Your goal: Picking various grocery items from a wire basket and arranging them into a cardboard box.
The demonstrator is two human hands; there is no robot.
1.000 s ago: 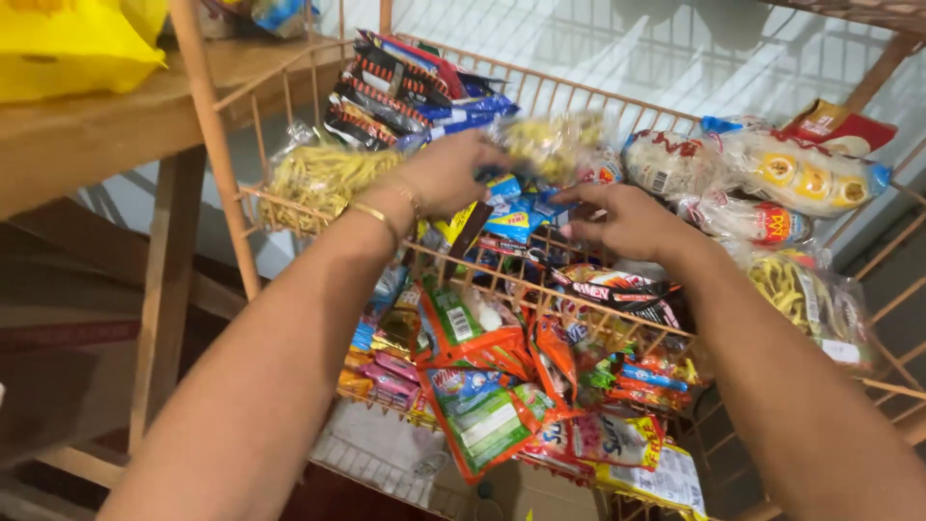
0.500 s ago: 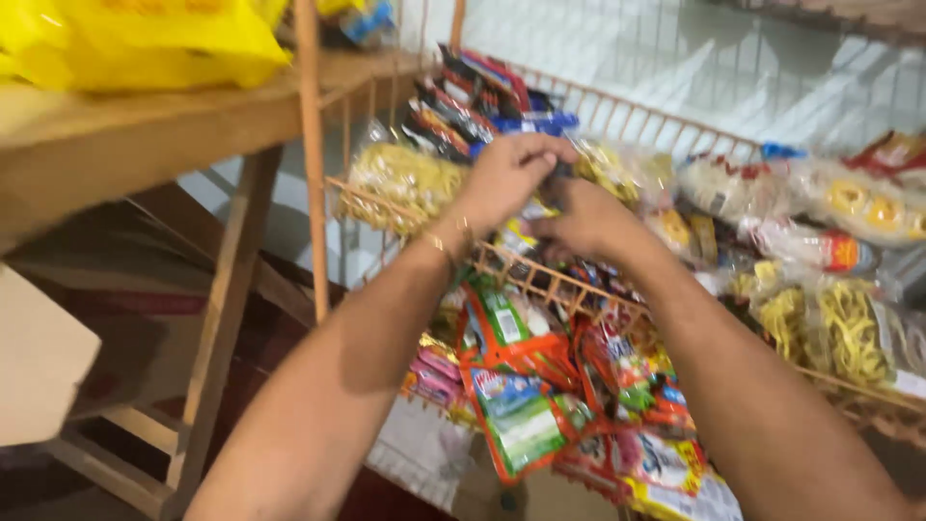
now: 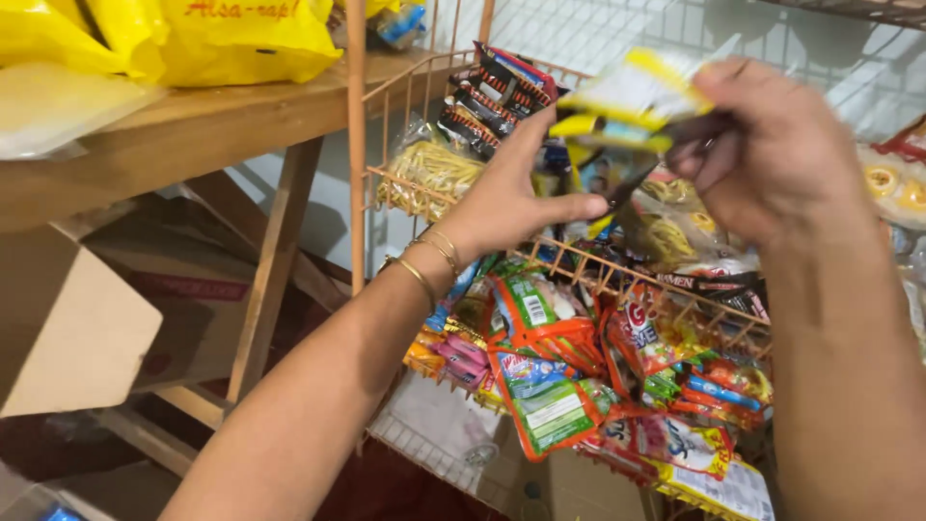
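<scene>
Your right hand (image 3: 772,145) pinches a yellow snack packet (image 3: 627,101), blurred in motion, above the upper tier of the orange wire rack (image 3: 405,82). Your left hand (image 3: 516,193) is open, its fingers against the packet's lower edge and its thumb pointing right. Judging by that loose pinch, the packet could slip down among the noodle bags (image 3: 429,174), or your wrist could snag the hanging sachet strips (image 3: 545,386) and pull them off.
</scene>
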